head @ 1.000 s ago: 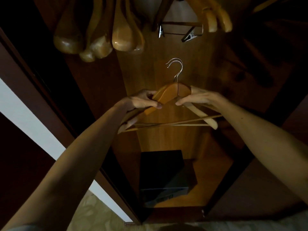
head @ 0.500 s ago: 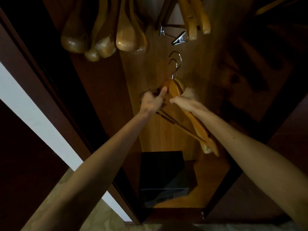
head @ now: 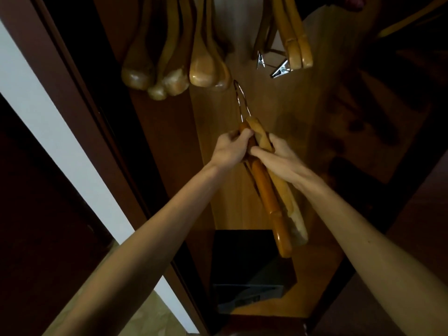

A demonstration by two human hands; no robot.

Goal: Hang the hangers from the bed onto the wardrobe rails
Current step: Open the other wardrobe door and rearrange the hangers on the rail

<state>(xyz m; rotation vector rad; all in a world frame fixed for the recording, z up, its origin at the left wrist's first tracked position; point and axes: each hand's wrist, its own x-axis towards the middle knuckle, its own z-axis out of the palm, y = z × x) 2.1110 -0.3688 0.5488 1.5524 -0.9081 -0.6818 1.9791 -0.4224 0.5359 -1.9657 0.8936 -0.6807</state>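
Note:
Two wooden hangers (head: 269, 197) with metal hooks (head: 241, 100) lie side by side, edge-on to me, held up inside the wardrobe. My left hand (head: 230, 147) grips them from the left near their necks. My right hand (head: 276, 154) grips them from the right at the same height. Their hooks point up toward the hangers on the rail, a little below them. The rail itself is out of view above the frame.
Several wooden hangers (head: 174, 66) hang at upper left, and a clip hanger (head: 286, 52) at upper middle. A black box (head: 244, 270) stands on the wardrobe floor. The dark wardrobe door frame (head: 101, 132) runs along the left. More hangers show dimly at upper right.
The hangers have turned from facing me flat to edge-on, their lower ends now pointing down toward me. Both hands have closed in together on the necks and risen slightly.

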